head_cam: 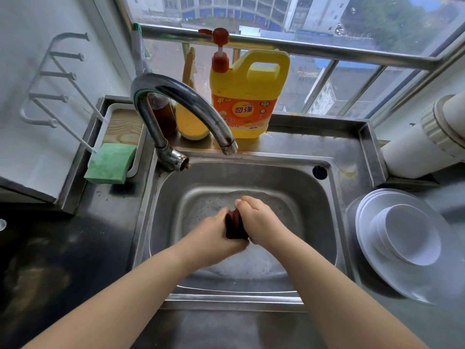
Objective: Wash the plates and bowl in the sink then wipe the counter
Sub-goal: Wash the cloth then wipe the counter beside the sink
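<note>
Over the steel sink [324,202], both of the person's hands meet above shallow, sudsy water. The left hand [219,235] and the right hand [259,220] are wrapped round a dark red scouring pad [235,226] from opposite sides, fingers curled tight on it, so that the pad stands squeezed between them. No dish is in the basin that I can see.

The plates [377,263] sit stacked on the counter [75,238] just to the right of the sink, white, with the bowl [412,235] resting on top of them.

Behind the hands the curved chrome tap [181,96] arches over the back edge of the basin, its spout pointing down; whether it is running I cannot tell. On the ledge beyond it stands a yellow detergent jug [249,96] with a red pump, beside a yellow oval thing [191,124] and a brown bottle [163,114] partly hidden by the tap. At the left a green sponge [110,163] lies at the near edge of a white tray [125,127], under a white wall rack of pegs [52,79].
</note>
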The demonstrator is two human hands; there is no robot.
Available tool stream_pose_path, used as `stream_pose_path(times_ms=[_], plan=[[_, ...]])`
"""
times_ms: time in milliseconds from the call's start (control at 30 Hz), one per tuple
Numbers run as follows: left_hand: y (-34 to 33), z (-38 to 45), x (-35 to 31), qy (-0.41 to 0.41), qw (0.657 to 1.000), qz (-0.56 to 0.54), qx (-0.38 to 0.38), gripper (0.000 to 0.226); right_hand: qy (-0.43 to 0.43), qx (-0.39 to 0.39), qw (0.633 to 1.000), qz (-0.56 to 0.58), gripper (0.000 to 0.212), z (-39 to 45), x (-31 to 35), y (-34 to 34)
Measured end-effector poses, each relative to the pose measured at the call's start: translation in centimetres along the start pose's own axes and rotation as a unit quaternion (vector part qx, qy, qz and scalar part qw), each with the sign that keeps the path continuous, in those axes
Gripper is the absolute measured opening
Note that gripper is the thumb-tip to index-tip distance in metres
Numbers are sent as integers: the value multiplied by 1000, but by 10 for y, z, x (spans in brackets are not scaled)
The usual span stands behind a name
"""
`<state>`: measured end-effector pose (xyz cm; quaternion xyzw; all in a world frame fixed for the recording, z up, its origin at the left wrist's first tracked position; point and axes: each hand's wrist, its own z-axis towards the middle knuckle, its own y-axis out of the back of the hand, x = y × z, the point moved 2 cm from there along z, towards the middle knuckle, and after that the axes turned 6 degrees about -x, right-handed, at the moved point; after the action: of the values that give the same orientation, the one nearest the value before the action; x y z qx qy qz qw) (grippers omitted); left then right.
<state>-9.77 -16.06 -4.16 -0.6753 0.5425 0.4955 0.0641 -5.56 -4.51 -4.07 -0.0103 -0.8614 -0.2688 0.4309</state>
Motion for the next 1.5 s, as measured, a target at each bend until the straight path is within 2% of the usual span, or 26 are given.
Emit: stream_pose_path(times_ms=[100,167,200,267,333,467,500,567,667,767,867,900,967,1033,1167,1200,1267,1300,1367,1500], plan=[[2,-5,-1,-48,998,-38,-8,67,8,-14,1000,-23,32,-3,-1,8],[3,-8,-5,-70,997,-5,-34,77,3,-21,1000,-5,32,-6,-1,11],[2,-9,-9,-69,997,16,-39,75,-1,-24,1000,0,33,-8,0,11],[2,-8,-13,-39,998,35,-37,55,-8,-17,1000,0,37,-13,2,9],[6,-6,-15,2,1000,-7,-28,38,-8,8,1000,23,38,-18,3,9],[17,-8,-22,23,986,-157,43,10,120,45,989,79,23,-23,4,18],[17,-10,-24,25,982,-175,62,13,142,48,986,77,24,-25,5,19],[15,-15,-29,23,979,-185,78,4,161,37,984,64,29,-28,10,19],[14,-15,-35,-54,985,-149,74,15,182,4,980,75,33,-30,15,19],[15,-14,-36,-106,991,-70,43,18,154,3,976,152,30,-30,23,20],[16,-13,-36,-141,990,23,-10,34,66,-5,971,229,32,-29,24,21],[17,-14,-34,-146,988,53,-24,39,39,-2,971,235,27,-29,23,20],[17,-15,-30,-153,983,91,-48,51,-1,15,973,228,19,-28,21,16],[16,-16,-27,-150,979,109,-80,63,-34,21,976,216,19,-27,21,14],[12,-22,-25,-123,982,64,-128,79,-70,40,986,144,26,-24,22,17],[11,-23,-25,-123,982,60,-127,81,-66,45,989,121,26,-24,23,18],[11,-21,-22,-146,980,59,-122,71,-56,37,991,114,28,-25,22,18],[13,-20,-22,-151,981,37,-114,68,-37,28,991,123,32,-25,20,18],[15,-17,-22,-145,982,-48,-107,69,61,11,991,119,41,-26,11,18],[11,-23,-38,-94,963,-244,-70,39,262,-46,963,33,46,-30,5,23]])
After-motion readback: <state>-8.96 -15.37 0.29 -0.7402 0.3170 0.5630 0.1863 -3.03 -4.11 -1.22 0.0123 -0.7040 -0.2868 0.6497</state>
